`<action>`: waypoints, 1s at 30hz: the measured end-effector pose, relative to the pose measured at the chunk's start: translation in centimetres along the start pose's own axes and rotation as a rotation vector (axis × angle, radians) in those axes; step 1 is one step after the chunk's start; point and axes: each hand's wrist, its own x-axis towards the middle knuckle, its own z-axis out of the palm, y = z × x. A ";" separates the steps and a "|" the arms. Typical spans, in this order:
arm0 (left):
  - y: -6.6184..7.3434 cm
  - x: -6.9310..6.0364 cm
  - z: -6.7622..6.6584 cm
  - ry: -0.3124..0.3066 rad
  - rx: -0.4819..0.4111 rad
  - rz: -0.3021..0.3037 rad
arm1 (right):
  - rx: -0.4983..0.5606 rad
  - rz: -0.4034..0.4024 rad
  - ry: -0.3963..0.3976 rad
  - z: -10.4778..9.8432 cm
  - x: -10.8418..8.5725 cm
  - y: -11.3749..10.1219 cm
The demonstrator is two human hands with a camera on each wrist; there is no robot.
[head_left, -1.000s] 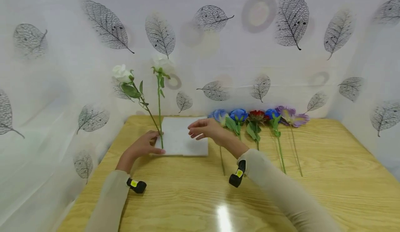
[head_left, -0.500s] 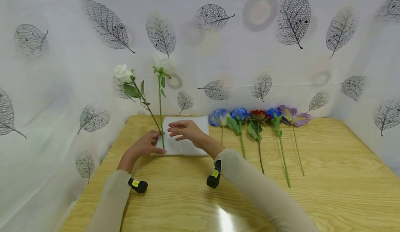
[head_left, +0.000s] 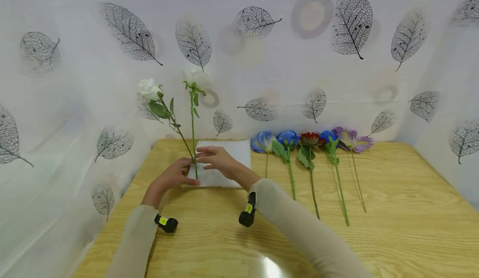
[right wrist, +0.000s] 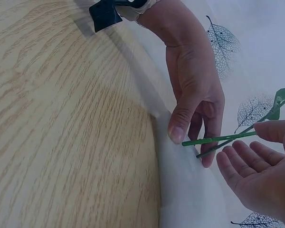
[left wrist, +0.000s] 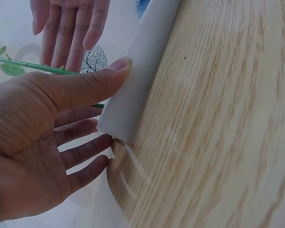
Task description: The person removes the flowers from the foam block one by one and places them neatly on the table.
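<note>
A white foam board (head_left: 220, 179) lies at the back left of the table. My left hand (head_left: 170, 177) grips its left end, thumb (left wrist: 92, 85) along the front edge and other fingers around the corner. Two white roses stand at that end: one rose (head_left: 193, 120) is nearly upright, the other rose (head_left: 149, 90) leans left. My right hand (head_left: 220, 161) is over the board, fingers extended beside the stems. In the right wrist view its thumb (right wrist: 273, 130) lies at the bright green stem (right wrist: 209, 140); whether it presses the stem cannot be told.
Right of the board lie a pale blue flower (head_left: 263, 141), a blue rose (head_left: 288, 138), a red flower (head_left: 309, 140), another blue rose (head_left: 328, 137) and a purple flower (head_left: 353, 140), stems toward the front. A leaf-patterned curtain (head_left: 277, 78) hangs behind the wooden table (head_left: 209, 236).
My right hand has moved left across the foam board to the rose stems. The left hand has kept its grip on the board's end, and both white roses stand as before.
</note>
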 end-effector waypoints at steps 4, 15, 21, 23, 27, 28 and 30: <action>-0.1 0.0 0.0 0.000 -0.019 0.002 | 0.004 0.008 -0.015 0.3 -0.1 -0.2; -0.1 0.0 -0.1 -0.004 -0.024 -0.001 | -0.036 -0.030 -0.018 0.4 -0.3 -0.1; -0.2 -0.1 0.0 -0.004 -0.019 0.023 | -0.067 -0.075 -0.012 0.7 -0.4 -0.1; -0.3 -0.1 0.0 -0.002 -0.011 0.034 | -0.077 -0.088 -0.008 0.8 -0.4 -0.1; -0.3 0.0 0.0 0.001 0.000 0.028 | -0.114 -0.107 0.001 0.9 -0.4 -0.2; -0.3 0.0 0.0 0.000 -0.003 0.023 | -0.123 -0.110 0.002 0.9 -0.4 -0.2; -0.2 0.0 0.0 -0.001 -0.008 0.010 | -0.139 -0.117 0.003 0.9 -0.5 -0.3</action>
